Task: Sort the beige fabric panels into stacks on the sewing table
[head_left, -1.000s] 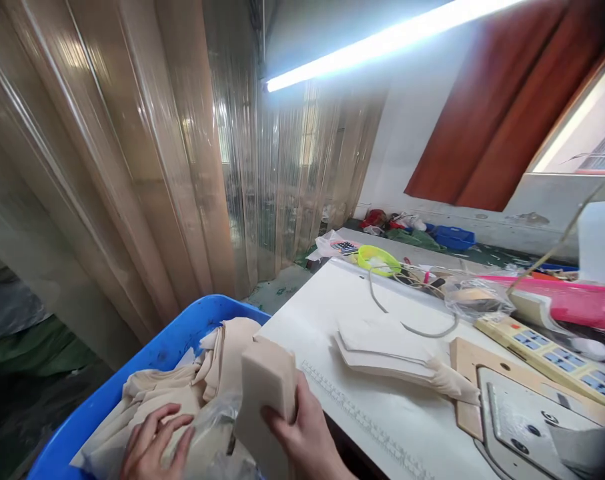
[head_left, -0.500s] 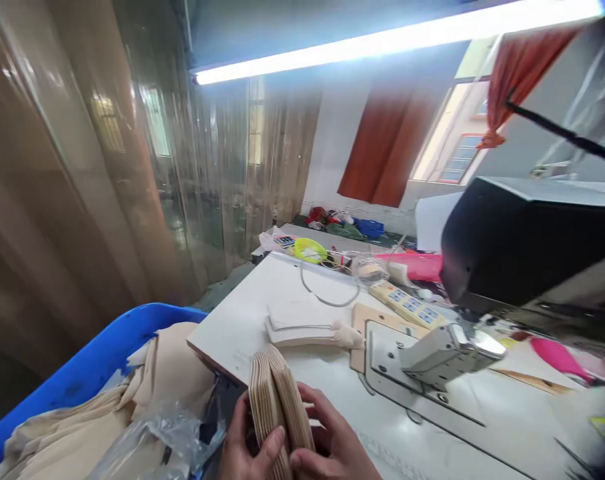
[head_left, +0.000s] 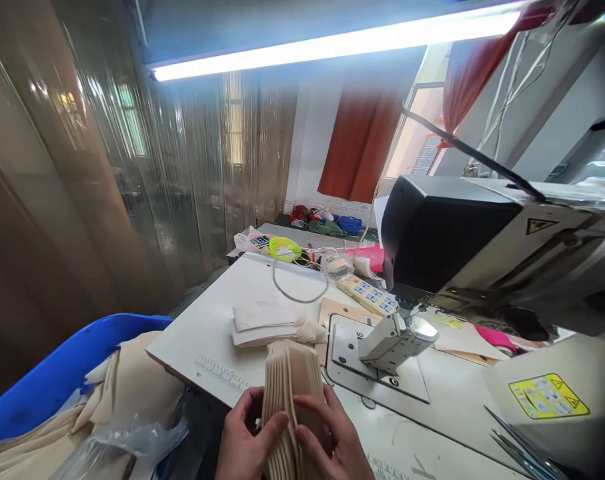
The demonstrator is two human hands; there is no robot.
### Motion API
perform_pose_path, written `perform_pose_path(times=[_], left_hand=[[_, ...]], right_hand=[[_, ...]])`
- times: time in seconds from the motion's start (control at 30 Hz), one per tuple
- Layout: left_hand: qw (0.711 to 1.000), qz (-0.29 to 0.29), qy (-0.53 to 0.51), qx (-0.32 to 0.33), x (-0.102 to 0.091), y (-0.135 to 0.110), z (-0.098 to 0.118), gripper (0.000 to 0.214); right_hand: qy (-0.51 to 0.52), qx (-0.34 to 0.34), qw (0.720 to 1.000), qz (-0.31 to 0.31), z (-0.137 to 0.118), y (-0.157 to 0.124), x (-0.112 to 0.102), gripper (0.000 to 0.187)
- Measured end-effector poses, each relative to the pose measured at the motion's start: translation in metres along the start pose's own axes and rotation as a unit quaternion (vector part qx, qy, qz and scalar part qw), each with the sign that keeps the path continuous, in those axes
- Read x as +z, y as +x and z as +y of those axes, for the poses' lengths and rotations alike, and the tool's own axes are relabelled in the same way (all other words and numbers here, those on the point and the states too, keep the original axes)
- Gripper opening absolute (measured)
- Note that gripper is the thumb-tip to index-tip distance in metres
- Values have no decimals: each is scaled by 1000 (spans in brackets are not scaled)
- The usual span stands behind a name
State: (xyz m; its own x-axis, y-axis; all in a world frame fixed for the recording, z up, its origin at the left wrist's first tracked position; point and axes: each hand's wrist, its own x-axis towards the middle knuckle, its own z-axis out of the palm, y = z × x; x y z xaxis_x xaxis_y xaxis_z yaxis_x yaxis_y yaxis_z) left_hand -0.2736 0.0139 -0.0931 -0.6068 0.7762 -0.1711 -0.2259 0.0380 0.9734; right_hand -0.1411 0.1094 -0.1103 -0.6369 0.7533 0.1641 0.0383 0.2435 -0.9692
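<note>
A white sewing table (head_left: 215, 303) was shown, its right part taken up by an industrial sewing machine (head_left: 452, 233). Beside the near left corner of the table, a blue tub (head_left: 82, 350) was set lower, with many loose beige fabric pieces (head_left: 142, 373) heaped in it and a clear plastic bag (head_left: 132, 443) lying over part of the heap. By that heap alone, much of the material was judged to be unhandled.

On the tabletop, between the left edge and the machine's plate, a low stack of pale pieces (head_left: 265, 323) had been laid flat, its right end bunched up close to the plate. Whether those pieces had been stitched could not be told.

At the near edge, in front of that stack, a thick bundle of beige pieces (head_left: 287, 377) was held upright. Its left side was clasped by the left hand (head_left: 247, 433), with the thumb pressed across the layered edges; its right side was gripped by the right hand (head_left: 337, 433), with the fingers spread over the flat front face. The layers were mostly lined up, though the bundle was parted into two portions, so the evening-up was judged to be well advanced but not finished. Whether its lower end was rested on anything could not be seen. Slim metal tools (head_left: 519, 443) were left lying near the table's near edge, at the right.
</note>
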Motion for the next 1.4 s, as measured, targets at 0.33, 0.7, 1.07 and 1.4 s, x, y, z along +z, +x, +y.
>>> perform_pose_path(times=[0.33,0.7,1.07,1.4], left_hand=[[999,-31,-10,-25,3,12,-14,60],[998,35,-47,-36,14,14,-18,63],[998,37,-19,-43,15,14,-14,59],[997,27,-37,-59,12,15,-19,62]], right_hand=[[-15,66,998,9,-9,8,-10,29],[-31,45,998,5,0,10,-12,28],[-50,13,998,26,11,10,-10,22],[-8,15,999,34,11,9,-9,23]])
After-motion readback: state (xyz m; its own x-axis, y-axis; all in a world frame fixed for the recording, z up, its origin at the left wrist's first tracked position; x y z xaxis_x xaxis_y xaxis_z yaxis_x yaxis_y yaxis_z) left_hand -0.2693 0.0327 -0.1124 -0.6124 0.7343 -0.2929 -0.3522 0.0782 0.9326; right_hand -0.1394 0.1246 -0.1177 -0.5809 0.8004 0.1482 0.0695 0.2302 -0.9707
